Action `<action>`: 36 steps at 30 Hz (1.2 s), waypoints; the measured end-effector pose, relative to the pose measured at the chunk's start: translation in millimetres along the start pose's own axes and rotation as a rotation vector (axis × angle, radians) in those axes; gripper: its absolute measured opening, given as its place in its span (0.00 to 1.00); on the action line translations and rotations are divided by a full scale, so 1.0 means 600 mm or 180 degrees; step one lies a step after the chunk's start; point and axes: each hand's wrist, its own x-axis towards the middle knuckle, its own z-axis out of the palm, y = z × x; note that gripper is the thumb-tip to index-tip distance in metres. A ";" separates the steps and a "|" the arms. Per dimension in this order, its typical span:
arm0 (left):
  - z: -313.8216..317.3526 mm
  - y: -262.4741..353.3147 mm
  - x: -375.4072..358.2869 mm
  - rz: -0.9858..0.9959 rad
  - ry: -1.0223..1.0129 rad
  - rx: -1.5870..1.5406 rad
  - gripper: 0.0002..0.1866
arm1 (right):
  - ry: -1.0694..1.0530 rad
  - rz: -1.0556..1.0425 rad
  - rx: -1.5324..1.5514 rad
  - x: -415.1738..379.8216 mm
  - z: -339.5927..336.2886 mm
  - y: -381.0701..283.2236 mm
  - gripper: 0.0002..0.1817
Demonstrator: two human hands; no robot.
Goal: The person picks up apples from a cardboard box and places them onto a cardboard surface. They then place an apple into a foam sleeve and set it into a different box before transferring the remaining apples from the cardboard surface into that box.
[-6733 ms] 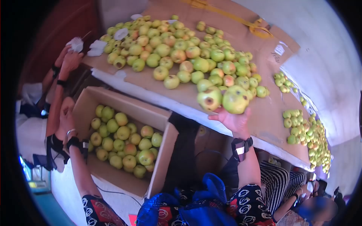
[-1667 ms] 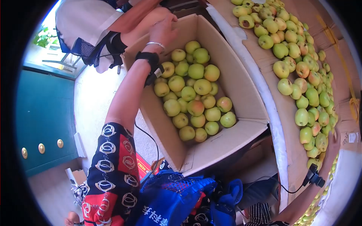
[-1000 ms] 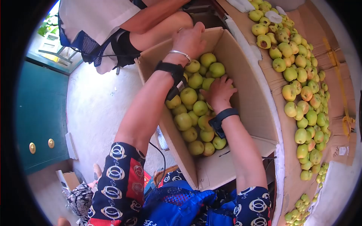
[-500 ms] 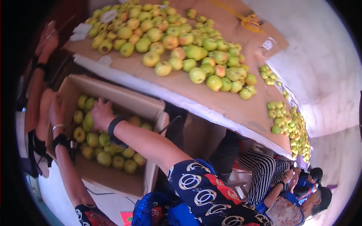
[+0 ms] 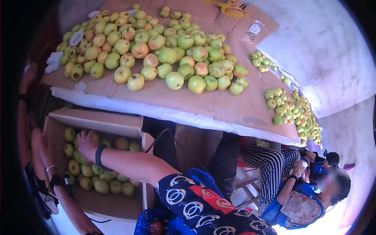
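Observation:
An open cardboard box (image 5: 98, 114) with green and yellowish apples (image 5: 102, 186) inside stands at the lower left. My right hand (image 5: 87, 147), a dark band on its wrist, reaches into it with fingers apart, over the apples near the upper left; its palm side is hidden. Beside the box's left wall is my left hand (image 5: 46, 153), with a bracelet and a dark wristband. Its fingers look stretched out along the wall, with nothing visible in them.
Many apples (image 5: 167, 55) lie on a cardboard-covered table (image 5: 250, 105) beyond the box. Smaller apple piles (image 5: 280, 102) are at the right. Another person's arm (image 5: 24, 113) is at the far left. Seated people (image 5: 301, 203) are at the lower right. A yellow strap (image 5: 231, 9) lies at the top.
The view has shifted, so the table and its apples appear further left, the box lower and further left. My right hand stays over the apples in the box, my left hand by its wall.

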 end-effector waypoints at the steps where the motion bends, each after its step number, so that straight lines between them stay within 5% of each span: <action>1: 0.005 0.001 0.000 0.0043 0.0044 -0.0062 0.19 | -0.0139 -0.0095 0.0039 0.002 -0.004 0.011 0.43; 12: -0.006 0.018 0.004 -0.0146 -0.0105 0.0219 0.18 | -0.0063 0.0029 -0.0398 -0.014 0.003 0.001 0.41; 15: -0.009 0.019 0.005 -0.0169 -0.0104 0.0240 0.18 | 0.0116 -0.0073 0.0274 -0.020 0.009 0.010 0.45; 20: -0.006 0.022 0.006 -0.0099 -0.0096 0.0193 0.18 | -0.0309 -0.0325 -0.0146 -0.011 -0.012 0.008 0.41; 23: -0.011 0.022 0.007 -0.0251 -0.0366 -0.0060 0.18 | 0.0266 0.0291 -0.0647 -0.002 0.034 -0.024 0.44; 28: 0.013 -0.026 0.010 0.0005 -0.0219 -0.0119 0.16 | -0.0262 -0.0138 -0.0479 -0.016 0.023 -0.003 0.45; 30: 0.025 -0.048 0.009 0.0090 -0.0149 -0.0046 0.16 | 0.0464 -0.0469 0.0151 -0.017 0.068 -0.005 0.44; 36: 0.031 -0.058 0.012 0.0011 -0.0142 -0.0057 0.16 | 0.0384 -0.0803 0.0192 -0.019 0.062 0.011 0.45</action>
